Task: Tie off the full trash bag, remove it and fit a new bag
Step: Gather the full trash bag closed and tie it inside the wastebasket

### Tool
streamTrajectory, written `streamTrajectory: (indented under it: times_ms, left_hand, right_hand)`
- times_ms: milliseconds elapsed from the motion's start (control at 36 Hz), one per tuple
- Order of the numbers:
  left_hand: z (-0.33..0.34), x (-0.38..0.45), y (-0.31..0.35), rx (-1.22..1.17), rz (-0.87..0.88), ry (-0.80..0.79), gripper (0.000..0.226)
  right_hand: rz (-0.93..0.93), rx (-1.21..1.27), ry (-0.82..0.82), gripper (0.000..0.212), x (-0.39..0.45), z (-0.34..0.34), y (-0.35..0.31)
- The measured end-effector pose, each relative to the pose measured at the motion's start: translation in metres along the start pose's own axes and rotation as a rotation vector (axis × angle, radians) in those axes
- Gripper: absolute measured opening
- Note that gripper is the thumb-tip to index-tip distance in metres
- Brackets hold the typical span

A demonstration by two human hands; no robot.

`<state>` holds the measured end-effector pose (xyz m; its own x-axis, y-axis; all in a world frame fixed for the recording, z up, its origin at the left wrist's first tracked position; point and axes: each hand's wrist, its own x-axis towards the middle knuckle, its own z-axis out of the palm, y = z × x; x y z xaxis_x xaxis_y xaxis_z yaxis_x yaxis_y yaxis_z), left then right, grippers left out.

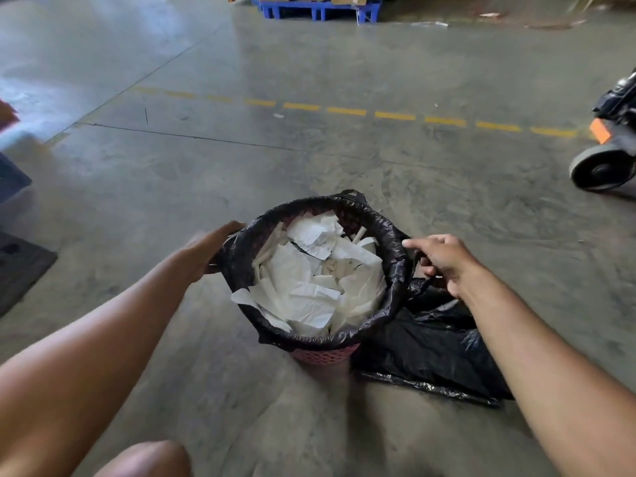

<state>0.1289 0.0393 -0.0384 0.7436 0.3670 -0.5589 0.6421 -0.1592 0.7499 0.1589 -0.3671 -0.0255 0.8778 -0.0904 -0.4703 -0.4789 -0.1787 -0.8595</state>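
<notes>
A pink mesh bin stands on the concrete floor, lined with a black trash bag folded over its rim. Crumpled white paper fills it almost to the top. My left hand grips the bag's edge at the left rim; it is blurred. My right hand is at the right rim, index finger touching the bag, the other fingers curled around a black bag handle. A second black bag lies flat on the floor to the right of the bin, under my right forearm.
A wheeled pallet truck stands at the right edge. A blue pallet with boxes is far ahead. A dashed yellow line crosses the floor. A dark mat and blue crate sit at left. My knee is below.
</notes>
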Motion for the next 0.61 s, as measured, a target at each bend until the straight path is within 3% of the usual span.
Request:
streamTrajectory:
  times_ms: [56, 111, 167, 250, 333, 417, 528, 556, 611]
  left_hand:
    - [0.003, 0.003, 0.009, 0.150, 0.086, 0.023, 0.047]
    - [0.008, 0.006, 0.017, 0.204, 0.187, 0.103, 0.040]
    - [0.014, 0.007, 0.025, 0.198, 0.271, 0.208, 0.028]
    - [0.018, 0.003, 0.032, 0.150, 0.439, 0.317, 0.021]
    - [0.016, -0.005, 0.035, -0.070, 0.591, 0.236, 0.011]
    - [0.002, -0.016, 0.035, -0.381, 0.582, 0.096, 0.010]
    - [-0.021, -0.027, 0.007, -0.409, 0.538, 0.093, 0.007]
    - [-0.026, -0.030, -0.003, -0.361, 0.522, 0.106, 0.006]
    - [-0.032, -0.039, -0.027, -0.190, 0.448, 0.077, 0.033]
  right_hand:
    - [0.006, -0.165, -0.012, 0.026, 0.004, 0.007, -0.001]
    - [-0.011, -0.251, 0.009, 0.027, 0.006, 0.011, -0.005]
    - [-0.093, -0.334, 0.156, 0.025, 0.010, 0.012, -0.010]
    - [-0.200, -0.259, 0.304, 0.021, 0.015, 0.009, -0.015]
    - [-0.289, -0.155, 0.235, 0.019, 0.021, 0.004, -0.011]
    - [-0.385, -0.084, 0.131, 0.010, 0.005, 0.002, -0.006]
    - [-0.343, 0.007, 0.084, 0.007, -0.006, -0.017, 0.013]
    - [-0.278, 0.005, 0.071, 0.015, -0.008, -0.023, 0.020]
    - [-0.127, -0.033, -0.009, 0.057, -0.014, -0.034, 0.034]
